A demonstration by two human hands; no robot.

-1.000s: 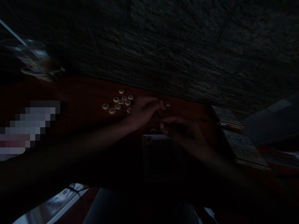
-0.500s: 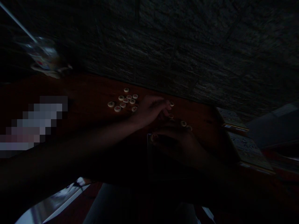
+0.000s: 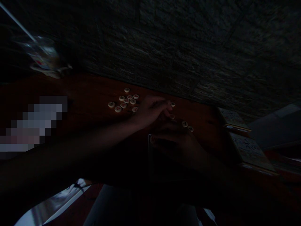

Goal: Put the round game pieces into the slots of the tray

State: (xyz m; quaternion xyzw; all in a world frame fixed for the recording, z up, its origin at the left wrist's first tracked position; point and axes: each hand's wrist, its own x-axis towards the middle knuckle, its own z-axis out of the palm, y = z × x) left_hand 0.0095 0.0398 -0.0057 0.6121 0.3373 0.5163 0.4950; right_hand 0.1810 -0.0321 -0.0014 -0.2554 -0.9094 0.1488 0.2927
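Round xiangqi pieces (image 3: pixel 123 105) with carved characters lie in a loose cluster on the dark reddish wooden table (image 3: pixel 89 91). My left hand (image 3: pixel 152 110) rests over the table just right of that cluster, its fingers curled; whatever they hold is hidden. One piece (image 3: pixel 173 104) shows at its fingertips, another (image 3: pixel 172 116) just below. Closer to me, my right hand (image 3: pixel 181 141) pinches a xiangqi piece (image 3: pixel 152 139) at the corner of a dark, thin-rimmed box or tray (image 3: pixel 150 157). Two pieces (image 3: pixel 185 124) lie beyond its knuckles. Deep shadow hides much of this hand.
A plastic cup (image 3: pixel 45 56) with a straw stands at the back left. Two flat patterned boxes or books (image 3: pixel 252 150) lie at the table's right end. A rough stone wall (image 3: pixel 164 47) runs along the back. A pixelated patch covers something at left.
My right hand has shifted slightly left with the piece, which is now at the corner of the dark rim. My left hand stays nearly still.
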